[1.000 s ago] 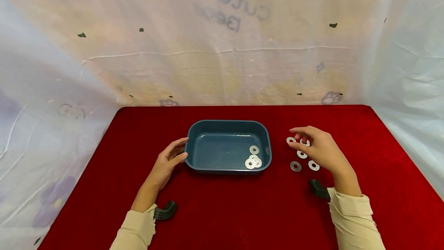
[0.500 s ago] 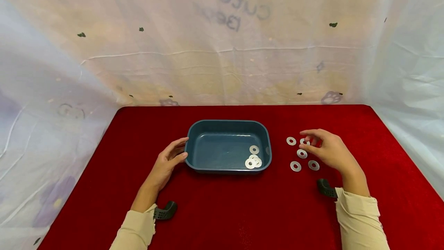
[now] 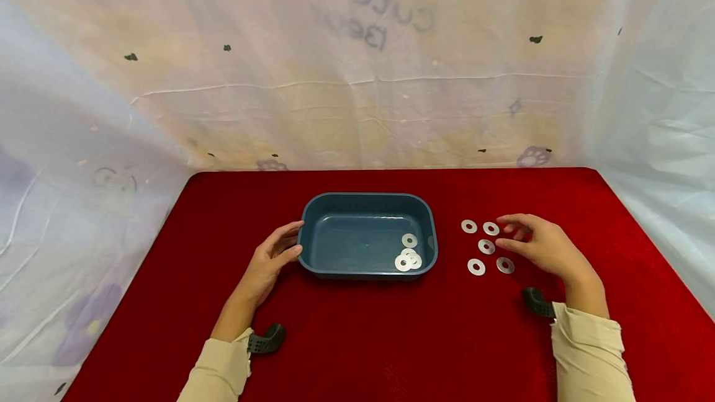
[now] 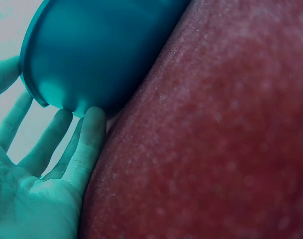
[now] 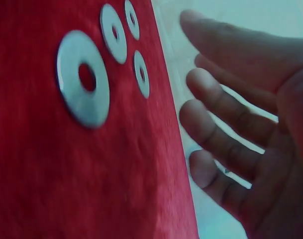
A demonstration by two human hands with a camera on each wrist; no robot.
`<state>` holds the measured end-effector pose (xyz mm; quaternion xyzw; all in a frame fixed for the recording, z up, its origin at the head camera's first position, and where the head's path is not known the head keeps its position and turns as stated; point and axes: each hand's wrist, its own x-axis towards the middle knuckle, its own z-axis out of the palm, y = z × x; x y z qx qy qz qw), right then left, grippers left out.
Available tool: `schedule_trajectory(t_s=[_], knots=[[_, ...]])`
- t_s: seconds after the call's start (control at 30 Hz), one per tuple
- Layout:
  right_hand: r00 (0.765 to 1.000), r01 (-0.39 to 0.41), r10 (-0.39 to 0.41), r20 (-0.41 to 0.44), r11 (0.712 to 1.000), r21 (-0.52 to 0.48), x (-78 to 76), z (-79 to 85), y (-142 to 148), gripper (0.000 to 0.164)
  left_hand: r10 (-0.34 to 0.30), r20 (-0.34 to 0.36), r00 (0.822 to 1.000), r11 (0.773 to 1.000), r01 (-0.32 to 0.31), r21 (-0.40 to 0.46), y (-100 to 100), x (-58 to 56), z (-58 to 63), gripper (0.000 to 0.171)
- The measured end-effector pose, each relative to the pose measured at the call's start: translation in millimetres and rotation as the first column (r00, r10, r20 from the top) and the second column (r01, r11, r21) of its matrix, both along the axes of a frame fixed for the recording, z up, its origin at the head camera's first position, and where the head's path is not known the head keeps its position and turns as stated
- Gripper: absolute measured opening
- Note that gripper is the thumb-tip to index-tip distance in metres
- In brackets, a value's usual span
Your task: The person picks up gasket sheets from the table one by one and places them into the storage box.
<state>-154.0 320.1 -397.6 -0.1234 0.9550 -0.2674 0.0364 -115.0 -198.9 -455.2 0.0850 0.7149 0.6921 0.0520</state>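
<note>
My left hand point(image 3: 268, 262) reaches to the left end of a blue-green rectangular tray point(image 3: 357, 241), its thumb and fingertips touching the outer wall. The left wrist view shows those fingers stretched out against the tray's side point(image 4: 101, 55). Inside the tray, several flat metal washers point(image 3: 401, 267) lie near its front right corner, some overlapping. My right hand point(image 3: 539, 245) hovers just right of a loose group of washers point(image 3: 471, 267) on the cloth. Its fingers are loosely bent, with nothing between them. In the right wrist view the nearest washer point(image 5: 69, 82) lies left of the fingertips.
A red cloth point(image 3: 357, 340) covers the table. Behind it and along both sides hangs a pale patterned sheet point(image 3: 357, 110). Dark wrist mounts point(image 3: 267, 339) sit at both beige sleeves point(image 3: 592, 346).
My right hand has drawn back to the right, uncovering the washers it overlapped before. The left hand, the tray and the washers have stayed where they were.
</note>
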Motion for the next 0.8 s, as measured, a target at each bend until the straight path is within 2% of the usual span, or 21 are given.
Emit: schedule_trajectory(t_s=[0.17,0.27,0.37,0.63,0.8], knots=[[0.995,-0.064,0.066,0.077,0.997,-0.034,3.4,-2.7,12,0.045,-0.002,0.002,1.0,1.0,0.002,-0.002,0,0.1,0.6,0.051],[0.98,-0.137,0.145,0.135,0.988,-0.066,3.5,-6.1,13,0.044,-0.004,0.0,1.0,1.0,0.004,-0.003,0,0.1,0.9,0.051],[0.967,-0.179,0.189,0.171,0.981,-0.072,2.2,-9.5,13,0.04,-0.004,-0.001,1.0,1.0,0.004,-0.004,0,0.4,1.0,0.051],[0.967,-0.155,0.162,0.199,0.987,-0.052,2.0,-12.9,13,0.029,-0.006,-0.005,1.0,1.0,0.006,-0.005,0,0.6,1.1,0.051],[0.971,-0.127,0.133,0.2,0.991,-0.042,2.6,-13.4,13,0.029,-0.008,-0.011,1.0,1.0,0.007,-0.002,0,0.1,0.7,0.051]])
